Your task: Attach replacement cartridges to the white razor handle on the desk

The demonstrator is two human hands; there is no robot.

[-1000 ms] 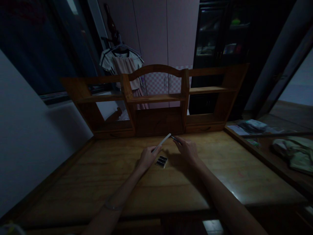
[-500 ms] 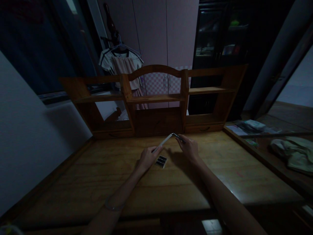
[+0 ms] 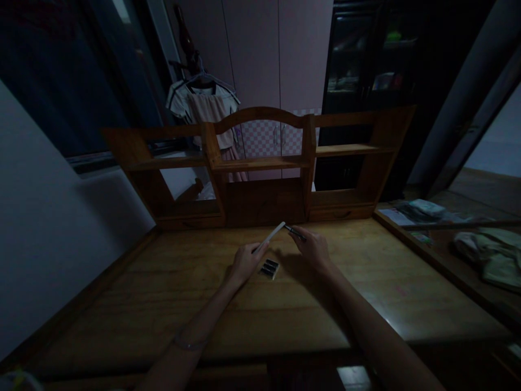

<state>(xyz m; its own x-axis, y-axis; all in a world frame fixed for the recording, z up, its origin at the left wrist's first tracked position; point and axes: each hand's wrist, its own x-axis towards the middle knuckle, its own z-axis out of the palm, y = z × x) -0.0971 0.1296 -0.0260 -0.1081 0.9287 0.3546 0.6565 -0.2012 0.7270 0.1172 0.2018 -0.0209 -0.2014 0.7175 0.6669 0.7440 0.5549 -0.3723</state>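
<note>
My left hand is closed on the lower end of a thin whitish strip, which slants up to the right. My right hand pinches a dark, slim pen-like tool whose tip points left, at or very near the strip's upper end. Whether the two touch is too small to tell. Just right of my left hand, a small tray with dark bars lies on the wooden desk.
A wooden shelf unit stands along the desk's back edge. Clothes hang behind it at the left. Beyond the desk's right rim lie papers, a plastic packet and a pale cloth.
The tool's tip has shifted slightly left and down against the strip's upper end, and the tool lies straighter. My left hand has hardly moved. The view has shifted a little.
</note>
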